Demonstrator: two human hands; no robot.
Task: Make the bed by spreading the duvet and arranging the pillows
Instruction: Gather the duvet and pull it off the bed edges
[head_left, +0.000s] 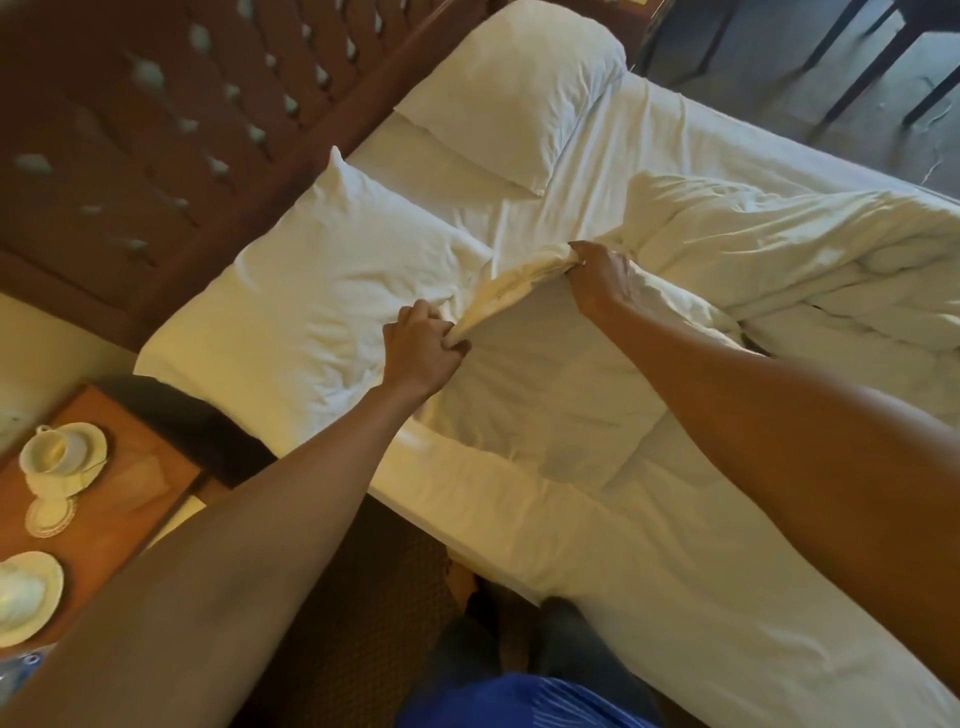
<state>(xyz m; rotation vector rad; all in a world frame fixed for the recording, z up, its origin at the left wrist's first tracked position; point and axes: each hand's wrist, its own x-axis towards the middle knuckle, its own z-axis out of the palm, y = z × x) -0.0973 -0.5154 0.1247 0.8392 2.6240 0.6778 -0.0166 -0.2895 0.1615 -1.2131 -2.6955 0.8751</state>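
Both hands hold the top hem of the duvet (779, 249). The left hand (423, 345) pinches the hem's near end in clenched fingers (441, 343), just beside the corner of the near pillow (322, 270). The right hand (597, 275) grasps the hem farther across the bed, its fingers (584, 257) curled over a rolled bunch of fabric. Between them the hem hangs raised off the sheet (519, 208).

Part of the duvet lies fairly flat under the right arm, while the rest sits heaped in thick folds toward the far side. The far pillow (509, 93) rests against the headboard (182, 130), apart from the near one; both are uncovered. A bedside bench (135, 483) carries a cup (49, 452) on a saucer.

By my reading, the spreading step is in hand and not half done. The next move likely calls for keeping both grips firm, drawing the hem level, then reaching over to pull the heaped folds out flat before the pillows are touched.
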